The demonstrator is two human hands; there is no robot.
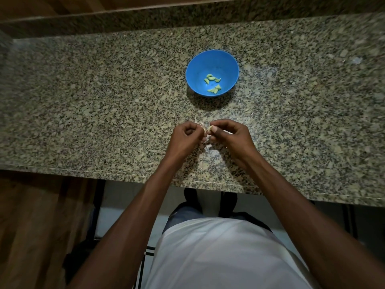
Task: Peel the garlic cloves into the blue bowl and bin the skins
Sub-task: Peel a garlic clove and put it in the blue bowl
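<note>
Speckled granite bench [83,101] carried a round blue plastic bowl [198,65] while two bare hands worked a garlic clove near its front edge.

Both hands hung just above the stone, well short of the bowl, which stood towards the middle of the bench. Inside the bowl lay several pale peeled garlic cloves [212,78], in two small clusters on its floor. The left hand [185,135] had its fingers curled, pinching a wisp of thin papery garlic skin [200,123]. The right hand [229,133] pinched a small pale garlic clove [210,128] between thumb and fingertips; the skin seemed attached to it, though the blur left that uncertain. Below the front edge showed a white shirt [218,257].
</note>
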